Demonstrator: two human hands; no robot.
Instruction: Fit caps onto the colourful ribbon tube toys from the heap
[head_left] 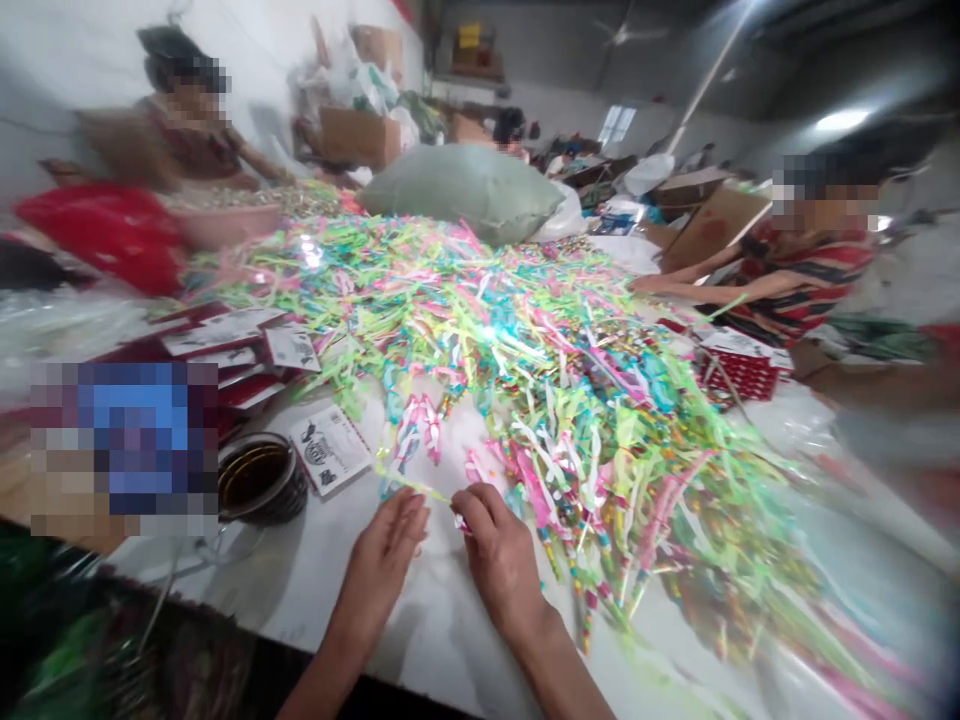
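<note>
A big heap of thin colourful sticks with green, pink and blue ribbon tassels [525, 350] covers the white table [435, 620]. My left hand [386, 560] and my right hand [499, 555] rest close together at the near edge of the heap. Between their fingertips they pinch one stick with a yellow-green ribbon [420, 488], which stretches left from the right hand's fingers. A small pink-and-white tasselled bundle [418, 425] lies just beyond my hands.
A dark round tin [259, 478] and a printed card [330, 448] lie left of my hands, with red-and-white card packs [232, 350] behind them. A person sits far left, another at the right reaches into the heap. A grey-green sack [465, 190] and boxes stand behind.
</note>
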